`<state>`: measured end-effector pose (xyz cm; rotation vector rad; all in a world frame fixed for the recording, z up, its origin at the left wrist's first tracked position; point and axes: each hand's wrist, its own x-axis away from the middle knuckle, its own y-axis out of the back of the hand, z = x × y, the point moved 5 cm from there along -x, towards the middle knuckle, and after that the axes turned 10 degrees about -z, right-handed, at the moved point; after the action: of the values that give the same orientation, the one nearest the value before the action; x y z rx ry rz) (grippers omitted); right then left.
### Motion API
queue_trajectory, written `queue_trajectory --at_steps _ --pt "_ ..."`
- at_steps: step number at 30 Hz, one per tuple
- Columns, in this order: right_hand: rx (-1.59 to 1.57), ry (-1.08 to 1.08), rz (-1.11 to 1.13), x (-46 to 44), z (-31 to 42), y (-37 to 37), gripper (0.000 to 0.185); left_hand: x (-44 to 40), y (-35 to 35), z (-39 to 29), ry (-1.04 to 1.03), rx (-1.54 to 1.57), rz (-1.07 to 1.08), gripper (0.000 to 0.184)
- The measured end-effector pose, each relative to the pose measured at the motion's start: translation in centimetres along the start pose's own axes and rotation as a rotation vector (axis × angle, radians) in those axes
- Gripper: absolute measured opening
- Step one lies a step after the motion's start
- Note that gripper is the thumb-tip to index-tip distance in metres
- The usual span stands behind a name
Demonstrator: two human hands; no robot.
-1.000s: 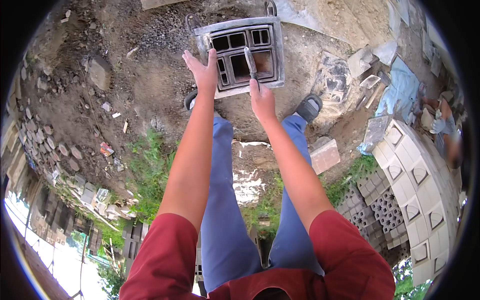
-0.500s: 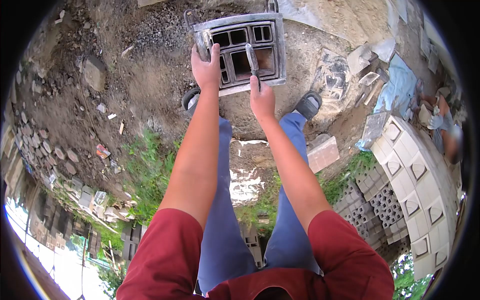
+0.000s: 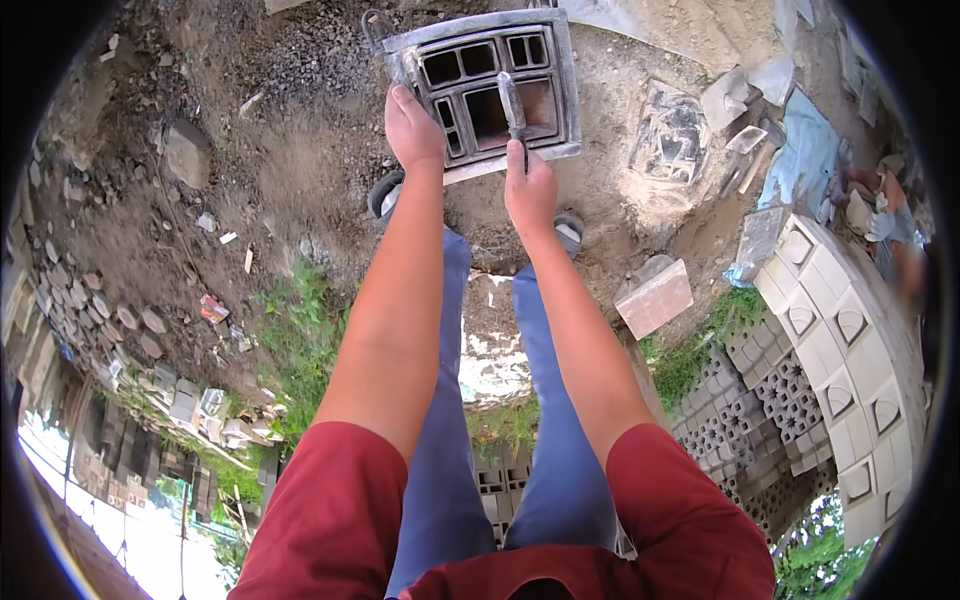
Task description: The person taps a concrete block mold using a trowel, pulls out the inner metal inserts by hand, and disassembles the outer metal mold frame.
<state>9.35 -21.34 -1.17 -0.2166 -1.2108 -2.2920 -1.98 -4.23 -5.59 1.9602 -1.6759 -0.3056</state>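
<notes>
A grey metal block mold (image 3: 483,84), divided into several square and rectangular openings, is in front of me at the top of the view. My left hand (image 3: 414,132) is closed on the mold's left edge, some of its fingers hidden by the hand. In my right hand (image 3: 531,185) is a small narrow trowel (image 3: 511,100), its grey blade pointing away from me over the mold's largest opening. A bent metal handle (image 3: 372,30) sticks out from the mold's far left corner.
White-dusted ground with a square imprint (image 3: 670,135) lies right of the mold. A brick slab (image 3: 655,300), blue sheeting (image 3: 800,150) and stacked pale blocks (image 3: 840,350) are on the right, with another person (image 3: 890,225) beyond. A stone (image 3: 188,153) lies left.
My right foot has stepped inward, from beside the imprint to behind the mold. The mold appears slightly farther right and more tilted. My left thumb has drawn in from its spread position.
</notes>
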Motion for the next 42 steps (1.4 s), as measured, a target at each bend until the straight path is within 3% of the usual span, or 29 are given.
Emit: queue_trajectory --at_steps 2,7,42 --pt "-0.137 0.055 -0.062 0.4 0.3 0.1 0.062 0.0 0.2 -0.1 0.007 -0.006 0.007 0.06" --pt "0.012 0.044 -0.057 0.4 0.0 0.4 0.06 0.0 -0.1 0.1 0.025 -0.06 0.025 0.061" --pt "-0.077 0.14 -0.045 -0.1 -1.2 0.2 0.059 0.1 0.4 -0.3 0.034 -0.088 -0.023 0.065"
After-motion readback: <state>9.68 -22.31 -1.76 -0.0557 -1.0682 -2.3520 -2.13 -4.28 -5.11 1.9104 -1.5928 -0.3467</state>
